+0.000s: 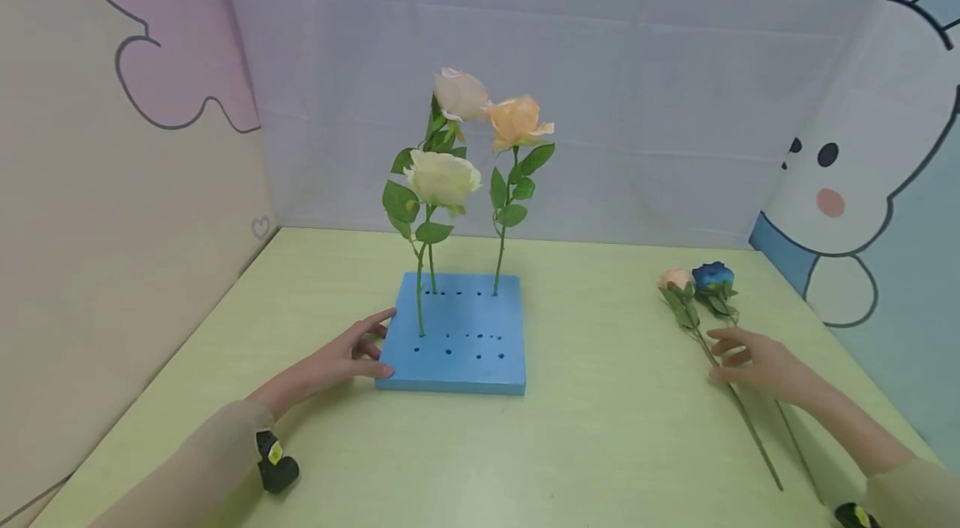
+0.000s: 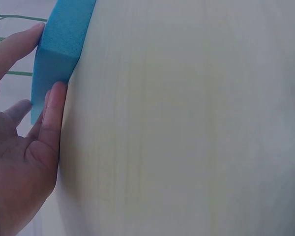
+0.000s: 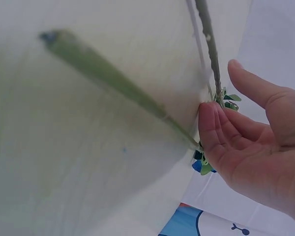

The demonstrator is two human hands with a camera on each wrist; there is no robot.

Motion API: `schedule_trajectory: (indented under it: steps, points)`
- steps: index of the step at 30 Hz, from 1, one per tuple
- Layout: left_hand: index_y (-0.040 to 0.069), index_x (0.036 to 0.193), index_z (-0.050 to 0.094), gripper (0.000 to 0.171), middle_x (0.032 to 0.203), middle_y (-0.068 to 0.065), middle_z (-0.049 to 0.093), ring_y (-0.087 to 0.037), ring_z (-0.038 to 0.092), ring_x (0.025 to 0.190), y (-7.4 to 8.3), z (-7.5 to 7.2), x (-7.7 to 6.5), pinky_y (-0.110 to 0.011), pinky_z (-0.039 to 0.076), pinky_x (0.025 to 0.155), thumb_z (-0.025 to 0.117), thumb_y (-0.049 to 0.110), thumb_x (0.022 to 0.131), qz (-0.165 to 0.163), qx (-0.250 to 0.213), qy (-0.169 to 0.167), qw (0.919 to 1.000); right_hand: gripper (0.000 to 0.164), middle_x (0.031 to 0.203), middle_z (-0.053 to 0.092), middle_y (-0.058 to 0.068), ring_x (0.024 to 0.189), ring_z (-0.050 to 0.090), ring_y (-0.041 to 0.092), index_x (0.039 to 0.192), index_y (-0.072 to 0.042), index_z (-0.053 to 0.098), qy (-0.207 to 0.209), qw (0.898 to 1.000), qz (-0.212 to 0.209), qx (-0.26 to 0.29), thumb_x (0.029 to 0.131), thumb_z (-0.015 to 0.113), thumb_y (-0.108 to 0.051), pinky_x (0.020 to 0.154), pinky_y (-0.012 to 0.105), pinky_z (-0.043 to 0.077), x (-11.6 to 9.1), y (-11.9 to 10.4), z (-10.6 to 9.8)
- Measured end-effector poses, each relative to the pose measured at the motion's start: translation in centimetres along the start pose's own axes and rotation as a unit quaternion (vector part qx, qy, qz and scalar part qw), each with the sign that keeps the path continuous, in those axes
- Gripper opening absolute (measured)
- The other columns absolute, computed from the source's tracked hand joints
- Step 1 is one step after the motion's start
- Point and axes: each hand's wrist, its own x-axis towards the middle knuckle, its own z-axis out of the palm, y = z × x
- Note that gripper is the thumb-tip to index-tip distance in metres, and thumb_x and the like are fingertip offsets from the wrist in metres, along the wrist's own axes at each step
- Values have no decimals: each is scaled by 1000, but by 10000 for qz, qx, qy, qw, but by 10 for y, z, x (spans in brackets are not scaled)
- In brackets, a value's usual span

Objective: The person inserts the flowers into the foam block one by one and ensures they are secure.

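My left hand (image 1: 358, 353) rests against the left edge of a blue foam block (image 1: 472, 374) with holes, its fingers fairly straight. In the left wrist view, the fingertips touch the block's (image 2: 64, 44) side. Standing in the block are a white rose (image 1: 442, 178), a pale pink rose (image 1: 460, 95) and a peach rose (image 1: 517, 122). At the right, my right hand (image 1: 765, 363) is over the stems of a lying pale peach rose (image 1: 677, 279) and blue rose (image 1: 712, 276). The right wrist view shows its thumb apart from the fingers, the peach rose's stem (image 3: 211, 49) near the fingertips.
The pale yellow-green table (image 1: 600, 428) runs back to a whitish cloth wall (image 1: 637, 112). Printed side panels stand at the left (image 1: 165, 178) and right (image 1: 915, 278). Both lying stems point toward the front right.
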Motion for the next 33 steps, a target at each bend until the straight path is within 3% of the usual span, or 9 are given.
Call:
schedule_trajectory:
  steps: [4, 15, 20, 24, 33]
  points:
    - [22, 158, 18, 89, 143, -17, 39, -26, 49, 116, 0, 0, 0, -37, 44, 94, 72, 33, 88, 64, 34, 23, 10000, 70, 113, 62, 24, 102, 66, 40, 136, 18, 42, -325, 9993, 48, 158, 87, 75, -21, 71, 23, 52, -2, 1, -3]
    - [22, 158, 18, 89, 143, -17, 39, -26, 49, 117, 0, 0, 0, -36, 44, 93, 72, 34, 88, 5, 16, 27, 10000, 71, 111, 59, 27, 97, 67, 40, 135, 18, 42, -511, 9985, 138, 151, 84, 77, -17, 72, 32, 55, -4, -3, -4]
    - [22, 158, 18, 89, 145, -17, 39, -26, 49, 117, 0, 0, 0, -36, 44, 92, 72, 34, 88, -6, 8, 26, 10000, 71, 102, 61, 20, 87, 67, 24, 137, 18, 39, -645, 9965, 310, 441, 85, 75, -12, 68, 29, 55, -3, -7, -4]
    - [22, 158, 18, 89, 145, -18, 39, -26, 49, 117, 1, 1, 0, -36, 44, 93, 72, 34, 88, -35, 9, 37, 10000, 74, 94, 60, 11, 77, 62, 12, 141, 18, 33, -914, 9910, 470, 853, 86, 74, -13, 65, 27, 56, -2, -9, -6]
    - [21, 158, 18, 89, 146, -18, 39, -27, 49, 117, 2, 1, 0, -36, 44, 92, 72, 34, 88, -49, 3, 42, 10000, 81, 90, 60, 9, 71, 62, 10, 148, 16, 18, -1573, 9687, 291, 1900, 93, 67, -17, 65, 32, 58, 0, 0, -6]
